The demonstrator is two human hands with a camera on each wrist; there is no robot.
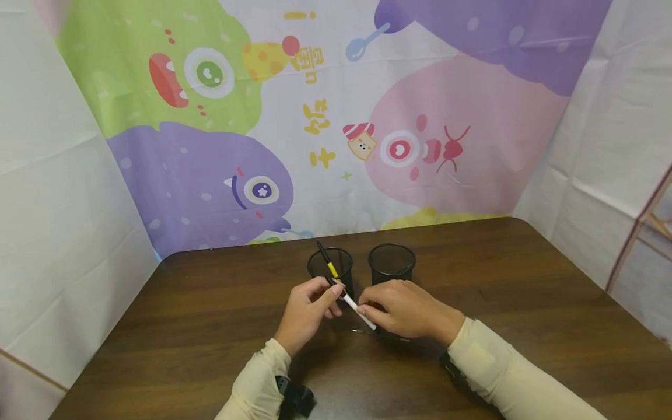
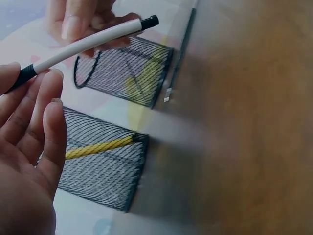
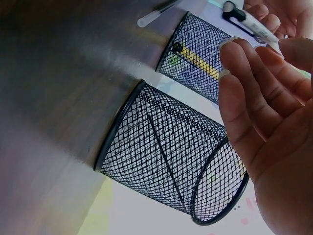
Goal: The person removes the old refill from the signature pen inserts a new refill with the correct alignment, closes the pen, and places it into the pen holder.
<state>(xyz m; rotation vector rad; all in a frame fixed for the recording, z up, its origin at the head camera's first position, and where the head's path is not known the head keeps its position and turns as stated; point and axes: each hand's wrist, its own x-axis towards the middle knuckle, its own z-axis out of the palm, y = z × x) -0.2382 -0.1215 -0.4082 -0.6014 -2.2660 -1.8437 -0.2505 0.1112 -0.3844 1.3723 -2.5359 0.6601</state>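
Observation:
A white pen (image 2: 88, 45) with a black grip section and a black push button slants between both hands. My left hand (image 1: 311, 309) pinches it at the black grip end, the other fingers loosely bent. The right hand (image 1: 401, 306) has its thumb and fingertips at the white barrel and appears to pinch it; the contact is partly hidden. In the right wrist view, the pen's black clip shows beyond the right fingers (image 3: 239, 63). Just behind the hands stand a left black mesh pen cup (image 1: 329, 256) and a right black mesh pen cup (image 1: 391, 251).
A yellow-and-black pen (image 1: 329, 262) leans in the left cup. The right cup holds a thin dark stick (image 3: 165, 156). A slim dark rod (image 2: 182, 54) with a silvery end lies on the brown table (image 1: 210, 315) beneath the hands. A cartoon-printed cloth (image 1: 325, 192) hangs behind.

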